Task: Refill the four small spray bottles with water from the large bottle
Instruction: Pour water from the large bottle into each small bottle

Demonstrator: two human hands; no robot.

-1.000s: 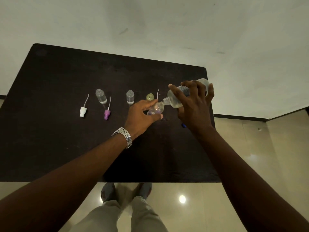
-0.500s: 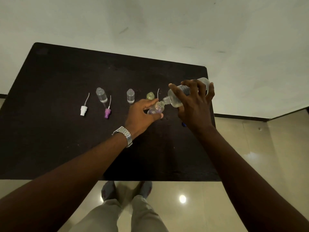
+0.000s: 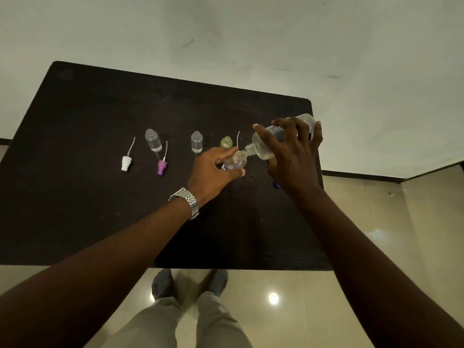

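Right grip (image 3: 292, 156) wrapped round tilted large bottle (image 3: 263, 146), left grip (image 3: 213, 169) steadying small bottle (image 3: 234, 163); narrow necks, spill onto table (image 3: 75, 209) likely

1. Left hand (image 3: 213, 169): bare; forearm bare, no sleeve in view.
2. Watch (image 3: 187, 200): on the left wrist, silver metal, band of small linked segments.
3. Right hand (image 3: 292, 156): bare; a ring (image 3: 297, 134) glints on one finger; forearm unsleeved.
4. Trousers (image 3: 175, 322): light beige-grey, both legs visible.
5. Footwear (image 3: 190, 282): grey-blue, with reddish marks; type unclear.
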